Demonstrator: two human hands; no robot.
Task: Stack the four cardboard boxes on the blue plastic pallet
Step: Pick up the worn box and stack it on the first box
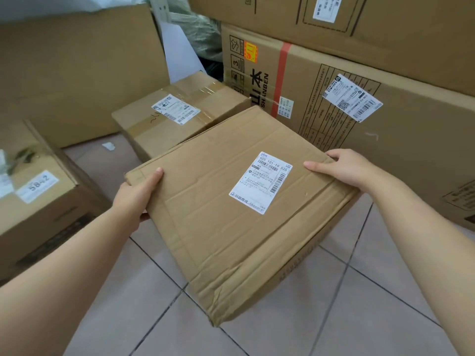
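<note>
1. Flat cardboard box (231, 214), white label on top: held tilted above the tiled floor (347, 317).
2. Left hand (133, 196): gripping the box's left edge.
3. Right hand (344, 168): gripping its far right corner.
4. Taped box (180, 116): on the floor just behind.

Flat cardboard box (239, 211) between both hands

Left carton (38, 191) cropped, label blurred
</note>
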